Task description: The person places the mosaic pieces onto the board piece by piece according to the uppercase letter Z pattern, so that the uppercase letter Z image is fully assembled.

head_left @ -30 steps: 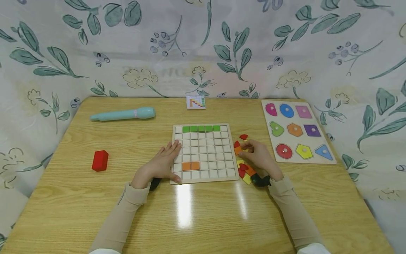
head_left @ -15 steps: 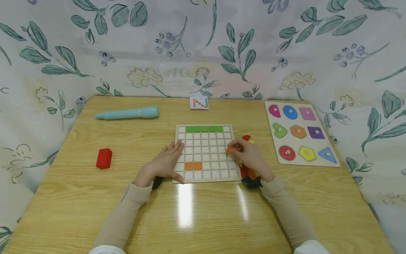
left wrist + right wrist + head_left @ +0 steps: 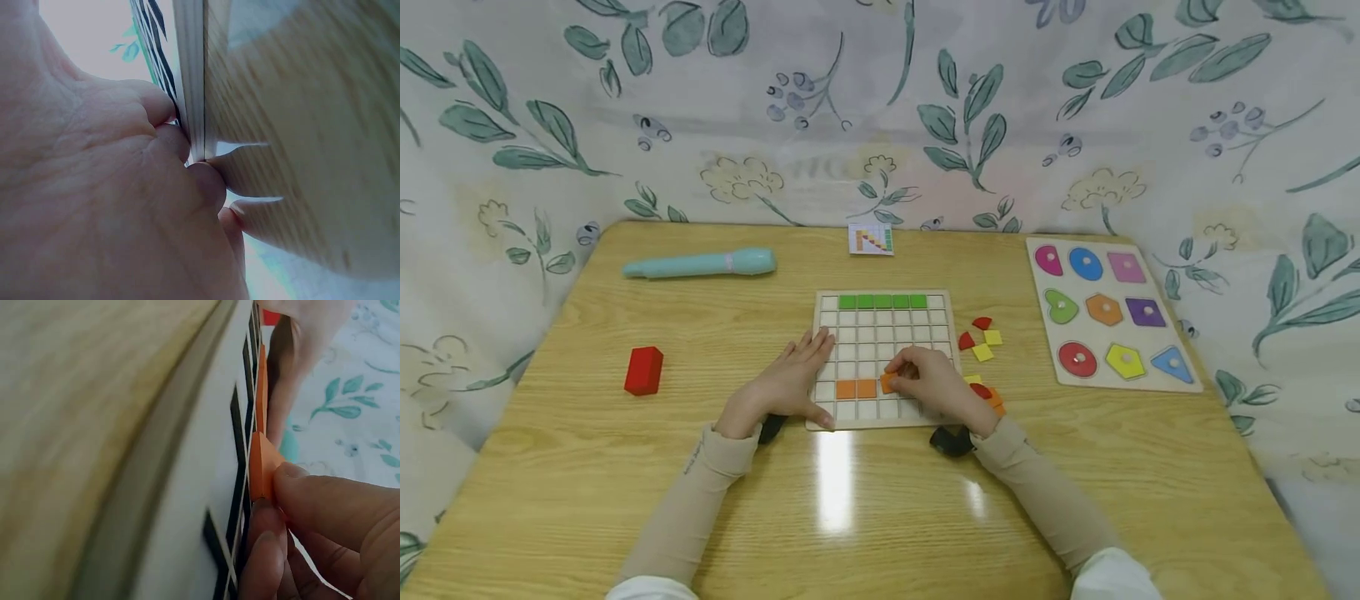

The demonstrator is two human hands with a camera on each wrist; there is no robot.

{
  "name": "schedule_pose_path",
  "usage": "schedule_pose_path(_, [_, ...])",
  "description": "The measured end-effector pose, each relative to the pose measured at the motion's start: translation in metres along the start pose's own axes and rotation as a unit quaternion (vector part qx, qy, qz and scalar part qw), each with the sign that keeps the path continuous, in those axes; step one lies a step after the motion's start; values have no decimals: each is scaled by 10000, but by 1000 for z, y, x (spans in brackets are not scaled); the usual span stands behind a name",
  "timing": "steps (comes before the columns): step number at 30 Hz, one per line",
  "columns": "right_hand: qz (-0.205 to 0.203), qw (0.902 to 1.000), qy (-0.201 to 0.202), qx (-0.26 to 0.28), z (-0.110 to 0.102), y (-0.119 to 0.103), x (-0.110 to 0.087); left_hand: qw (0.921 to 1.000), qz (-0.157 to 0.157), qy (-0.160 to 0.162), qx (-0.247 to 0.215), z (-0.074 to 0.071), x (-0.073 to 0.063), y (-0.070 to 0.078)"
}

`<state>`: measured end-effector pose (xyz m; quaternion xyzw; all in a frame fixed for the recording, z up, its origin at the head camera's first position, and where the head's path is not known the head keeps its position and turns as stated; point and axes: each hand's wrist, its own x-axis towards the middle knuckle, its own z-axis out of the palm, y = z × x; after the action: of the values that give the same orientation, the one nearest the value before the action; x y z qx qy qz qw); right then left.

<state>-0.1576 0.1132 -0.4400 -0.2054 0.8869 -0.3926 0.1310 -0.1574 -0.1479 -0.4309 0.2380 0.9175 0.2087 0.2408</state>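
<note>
A wooden grid board (image 3: 880,422) lies flat on the table. Along its top row runs a line of several green square tiles (image 3: 883,302); two orange tiles (image 3: 856,389) sit side by side lower down. My left hand (image 3: 782,383) rests on the board's left edge with fingers spread; the left wrist view shows its fingertips against the edge. My right hand (image 3: 936,383) pinches an orange square tile (image 3: 265,464) between thumb and fingers. That tile is tilted at the grid, just right of the two orange ones. Part of the lower right grid is hidden under this hand.
Loose yellow tiles (image 3: 983,352), red quarter-round pieces (image 3: 981,322) and orange tiles lie right of the board. A shape puzzle board (image 3: 1116,312) is further right. A pattern card (image 3: 871,239) stands behind, a teal pen-like object (image 3: 700,264) and red block (image 3: 644,371) to the left.
My right hand has picked up an orange tile from the loose pieces and carried it left over the board, beside the two orange tiles. The left hand stays on the board's edge.
</note>
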Motion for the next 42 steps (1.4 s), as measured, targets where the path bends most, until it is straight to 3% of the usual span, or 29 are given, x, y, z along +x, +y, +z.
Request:
schedule_pose_path(7, [-220,9997,67,-115,4,-2,-4,10000,28,-10,58,-2,2,1])
schedule_pose_path(16, [123,9985,-76,520,-16,14,-17,9999,90,46,3,5,3,4])
schedule_pose_path(22, [468,9948,291,860,-43,41,-43,9999,73,77,16,10,-1,1])
schedule_pose_path(29, [770,9893,874,879,-69,73,-81,9998,134,173,-1,6,-3,0])
schedule_pose_path(32, [978,9897,763,714,-73,80,-95,9998,142,126,-24,4,-2,1])
schedule_pose_path(37, [610,9979,234,42,-74,83,-104,9998,148,163,-1,4,0,0])
schedule_pose_path(42, [361,9990,-134,-229,-76,84,-103,9997,133,184,-40,5,2,-2])
